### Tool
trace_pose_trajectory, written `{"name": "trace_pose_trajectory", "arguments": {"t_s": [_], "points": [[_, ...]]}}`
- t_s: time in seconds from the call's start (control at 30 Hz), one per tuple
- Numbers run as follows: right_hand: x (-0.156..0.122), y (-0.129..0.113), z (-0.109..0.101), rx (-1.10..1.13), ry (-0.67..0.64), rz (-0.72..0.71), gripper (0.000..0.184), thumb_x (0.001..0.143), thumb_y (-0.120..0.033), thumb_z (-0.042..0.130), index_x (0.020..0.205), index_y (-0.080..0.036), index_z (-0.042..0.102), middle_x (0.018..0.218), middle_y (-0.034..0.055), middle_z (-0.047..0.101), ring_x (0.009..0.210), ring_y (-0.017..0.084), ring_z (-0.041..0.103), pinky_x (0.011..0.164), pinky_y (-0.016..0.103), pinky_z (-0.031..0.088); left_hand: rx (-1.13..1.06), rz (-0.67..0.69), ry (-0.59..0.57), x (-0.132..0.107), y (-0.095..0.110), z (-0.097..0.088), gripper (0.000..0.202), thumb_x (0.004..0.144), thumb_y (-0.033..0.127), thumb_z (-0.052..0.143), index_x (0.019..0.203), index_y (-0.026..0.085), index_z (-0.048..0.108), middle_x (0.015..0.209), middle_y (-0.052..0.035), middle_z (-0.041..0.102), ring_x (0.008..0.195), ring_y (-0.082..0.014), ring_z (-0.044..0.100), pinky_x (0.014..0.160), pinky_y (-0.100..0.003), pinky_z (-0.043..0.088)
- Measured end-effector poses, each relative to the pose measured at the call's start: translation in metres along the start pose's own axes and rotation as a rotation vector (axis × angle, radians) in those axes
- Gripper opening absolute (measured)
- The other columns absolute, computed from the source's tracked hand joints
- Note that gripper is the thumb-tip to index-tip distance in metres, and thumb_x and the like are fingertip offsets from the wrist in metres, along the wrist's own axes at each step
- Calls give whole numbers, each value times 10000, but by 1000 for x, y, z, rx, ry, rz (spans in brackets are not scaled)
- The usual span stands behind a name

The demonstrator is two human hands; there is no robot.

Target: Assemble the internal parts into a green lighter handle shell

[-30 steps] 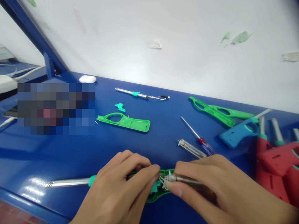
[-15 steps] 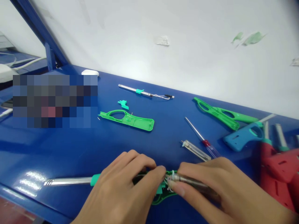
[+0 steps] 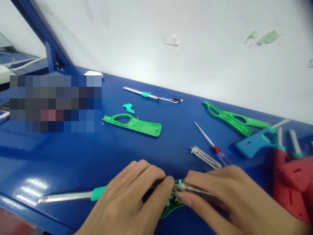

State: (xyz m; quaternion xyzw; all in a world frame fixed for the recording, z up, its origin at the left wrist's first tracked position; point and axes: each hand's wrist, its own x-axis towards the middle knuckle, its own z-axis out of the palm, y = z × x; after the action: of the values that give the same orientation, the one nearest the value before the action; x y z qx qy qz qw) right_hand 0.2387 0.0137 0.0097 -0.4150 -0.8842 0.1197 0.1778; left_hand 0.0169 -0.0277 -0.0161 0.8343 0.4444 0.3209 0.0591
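Note:
My left hand point(image 3: 132, 195) is closed over an open green lighter shell point(image 3: 167, 212), its thumb and forefinger pressing near the middle. From the shell a silver lighter barrel point(image 3: 68, 196) with a teal collar sticks out to the left. My right hand point(image 3: 220, 192) pinches a clear fuel tank point(image 3: 195, 188) by its valve end, right at the shell's inside. White wires and a teal part show between the fingertips; the rest of the shell lies hidden under both hands. Just beyond my right hand lie a second clear fuel tank point(image 3: 206, 157) and a screwdriver point(image 3: 216, 150).
Farther back lie a green half shell point(image 3: 146, 128), a teal trigger point(image 3: 129, 108) and a metal tube with wires point(image 3: 140, 93). To the right are more green shells point(image 3: 234, 121), a blue lighter point(image 3: 254, 143) and red lighters point(image 3: 295, 173). A white wall closes off the back.
The lighter's barrel has swung slightly, its tip now lower and farther left. My right fingers have brought the fuel tank's valve end a little closer to my left fingertips.

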Motion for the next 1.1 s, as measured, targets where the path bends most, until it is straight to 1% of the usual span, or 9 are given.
{"name": "trace_pose_trajectory", "arguments": {"t_s": [0.17,0.3,0.43,0.53,0.63,0.73,0.83,1.03,1.1], "points": [[-4,0,-2,4,3,-66,573,1157,-523,262,962,-303,754,796,-31,773,612,165,716,556,268,586,11,16,-23,0,0,1,292,1013,72,420,1142,207,644,962,-22,703,822,-196,668,763,-373,583],[-3,0,-2,12,0,-70,555,1163,-497,281,920,-296,737,816,-44,782,626,159,729,538,266,575,29,23,1,0,3,0,300,1005,53,401,1140,201,624,980,-20,710,854,-203,684,778,-377,586],[2,0,-2,33,-22,-92,631,1161,-519,244,814,-280,714,734,-52,762,461,140,651,484,288,556,61,56,-12,1,5,-3,302,1015,47,383,1138,187,621,978,-30,714,850,-203,684,766,-363,592],[4,-1,-3,20,-15,-96,628,1168,-492,233,833,-273,718,754,-49,773,430,136,639,432,293,519,70,69,-4,3,5,-4,309,1028,52,361,1127,186,621,976,-31,722,843,-203,686,798,-373,594],[2,0,-4,21,-19,-101,565,1170,-482,269,883,-294,718,797,-72,782,495,132,684,458,273,532,36,35,2,2,2,-1,283,1050,87,385,1130,201,631,984,-19,723,848,-197,680,824,-382,588],[-2,3,-3,37,-12,-94,494,1168,-484,309,957,-310,720,851,-79,790,623,140,742,545,256,572,-36,-10,-67,-3,-1,2,259,1052,92,446,1195,211,626,1030,-9,708,871,-186,642,810,-366,569],[-5,6,-1,29,-6,-99,471,1166,-485,323,988,-308,721,853,-73,792,635,145,746,542,267,566,-98,-22,-93,-5,-2,4,234,1049,83,467,1166,201,633,1026,-10,683,858,-175,598,777,-342,547],[-3,5,-2,42,-42,-127,549,1174,-466,267,860,-284,679,820,-70,785,507,129,688,426,308,473,5,34,12,-3,0,0,281,1072,107,419,1169,203,664,1072,11,714,970,-169,651,970,-354,506],[-2,5,-3,70,-74,-138,564,1176,-463,254,829,-281,660,792,-76,775,481,120,671,414,313,456,24,41,28,-3,1,0,276,1070,108,415,1145,206,663,1038,19,726,960,-169,671,967,-355,519]]}}
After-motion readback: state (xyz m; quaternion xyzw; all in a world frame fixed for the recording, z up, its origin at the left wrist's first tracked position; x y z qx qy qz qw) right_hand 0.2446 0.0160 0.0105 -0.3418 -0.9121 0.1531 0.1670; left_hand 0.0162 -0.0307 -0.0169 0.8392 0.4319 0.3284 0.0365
